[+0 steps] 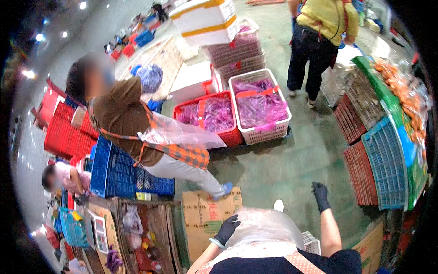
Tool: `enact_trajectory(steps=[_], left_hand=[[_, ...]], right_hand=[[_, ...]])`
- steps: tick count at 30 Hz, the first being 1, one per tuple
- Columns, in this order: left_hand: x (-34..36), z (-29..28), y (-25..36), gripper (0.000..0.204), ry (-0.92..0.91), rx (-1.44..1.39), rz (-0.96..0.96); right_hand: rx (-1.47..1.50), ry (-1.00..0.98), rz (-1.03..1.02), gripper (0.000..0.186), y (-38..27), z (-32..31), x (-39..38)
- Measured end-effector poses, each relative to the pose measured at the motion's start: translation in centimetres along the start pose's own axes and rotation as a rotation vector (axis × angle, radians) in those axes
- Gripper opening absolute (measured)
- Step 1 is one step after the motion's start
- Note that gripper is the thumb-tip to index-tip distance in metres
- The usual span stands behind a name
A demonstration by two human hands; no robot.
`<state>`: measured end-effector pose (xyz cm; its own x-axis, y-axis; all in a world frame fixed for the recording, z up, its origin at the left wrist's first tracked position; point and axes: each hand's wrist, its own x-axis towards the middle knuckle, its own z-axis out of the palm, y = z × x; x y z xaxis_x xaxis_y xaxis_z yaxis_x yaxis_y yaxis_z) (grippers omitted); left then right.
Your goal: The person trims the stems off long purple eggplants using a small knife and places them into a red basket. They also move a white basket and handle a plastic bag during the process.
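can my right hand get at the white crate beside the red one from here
Probably not without stepping forward: the right hand looks well short of the white crate, with a stretch of green floor between them. Nothing seems to block the way, though.

Matt black, cloth-like gloves (323, 203) cover the left hand (226, 229) and right hand (321, 196). The apron (264, 226) is translucent plastic, glossy and creased; the polka-dot strap (306, 265) is matt cloth. Flat brown cardboard (195, 235) lies dull and papery on the green floor (260, 169), which looks hard and smooth with a faint sheen. Purple plastic bags (262, 109) gleam, wrinkled, inside a white crate (269, 135) of slotted plastic. The foam box (200, 21) is smooth, matt white under glossy tape (210, 29). Toward the floor's right edge, the blue crate (385, 160) is latticed plastic.
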<state>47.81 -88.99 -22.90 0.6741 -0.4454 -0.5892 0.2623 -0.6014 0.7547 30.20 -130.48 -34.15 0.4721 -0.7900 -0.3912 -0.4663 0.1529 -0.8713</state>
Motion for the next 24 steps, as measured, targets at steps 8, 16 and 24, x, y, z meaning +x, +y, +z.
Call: enact_trajectory(steps=[8,16,24], left_hand=[[9.6,1.4,-10.5,0.039,0.172,-0.21,-0.213],[21.1,-4.1,-3.6,0.018,0.35,-0.505,-0.456],[28.6,-8.4,1.1,0.03,0.383,-0.653,-0.374]], right_hand=[[-0.186,-0.281,-0.076,0.024,-9.1,8.3,13.8],[-0.542,-1.029,-0.529,0.021,-14.8,22.2,12.9],[-0.7,-0.803,-0.778,0.021,-14.0,25.5,24.6]])
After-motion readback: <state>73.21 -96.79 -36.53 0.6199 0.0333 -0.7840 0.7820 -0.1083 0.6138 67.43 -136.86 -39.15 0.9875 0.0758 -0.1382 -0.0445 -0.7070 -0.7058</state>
